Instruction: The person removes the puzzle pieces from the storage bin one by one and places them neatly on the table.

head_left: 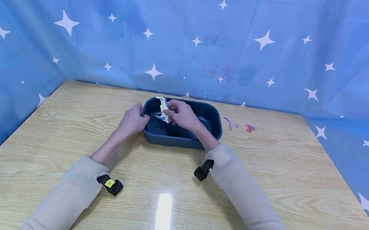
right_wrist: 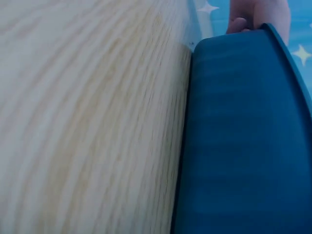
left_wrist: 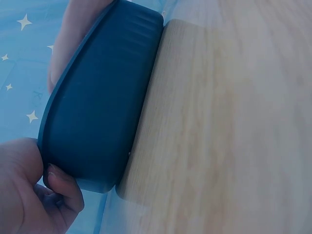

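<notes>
A dark blue rectangular bin stands on the wooden table toward its far side. At the bin's left end, my left hand grips the rim; in the left wrist view its thumb and curled fingers close over the wall. My right hand is over the bin's inside, pinching a crumpled white-and-blue piece that looks like a wrapper. That piece is out of sight in both wrist views. The right wrist view shows mostly the bin's outer side, with my left hand at its far end.
To the right of the bin lie small scraps: a purple strip, a red piece and a greenish loop. A blue curtain with white stars hangs behind the table and along both sides.
</notes>
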{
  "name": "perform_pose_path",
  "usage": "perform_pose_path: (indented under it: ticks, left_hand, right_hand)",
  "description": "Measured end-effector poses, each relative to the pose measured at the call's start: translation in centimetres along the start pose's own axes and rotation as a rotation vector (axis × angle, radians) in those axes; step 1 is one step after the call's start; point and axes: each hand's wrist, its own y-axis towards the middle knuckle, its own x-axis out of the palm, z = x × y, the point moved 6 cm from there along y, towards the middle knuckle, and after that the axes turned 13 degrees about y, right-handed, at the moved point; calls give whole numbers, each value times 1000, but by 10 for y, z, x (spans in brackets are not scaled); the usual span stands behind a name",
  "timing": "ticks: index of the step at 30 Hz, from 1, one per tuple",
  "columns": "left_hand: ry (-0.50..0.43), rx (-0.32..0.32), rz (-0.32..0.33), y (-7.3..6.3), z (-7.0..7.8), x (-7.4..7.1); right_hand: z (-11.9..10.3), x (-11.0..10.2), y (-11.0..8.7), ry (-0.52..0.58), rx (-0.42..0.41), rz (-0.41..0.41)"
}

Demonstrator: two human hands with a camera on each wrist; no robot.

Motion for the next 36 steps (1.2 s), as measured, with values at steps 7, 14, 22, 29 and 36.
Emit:
perform_pose_path:
  ticks: [7, 14, 22, 29, 36]
  left_hand:
    - [3, 2, 8, -1, -2, -2]
    - [-6, -12, -8, -2, -5, -1]
    - [-5, 4, -5, -3, -3, 0]
    - [0, 5, -10, -1, 1, 1]
    - [-5, 8, -18, -1, 1, 1]
  right_hand:
    - [-3, -13, -13, 75, -18, 30]
    - [-2, -32, -27, 135, -51, 58]
    - [3, -62, -46, 191, -35, 132]
    - [10, -96, -67, 243, 6, 207]
    - [25, -126, -91, 197, 81, 273]
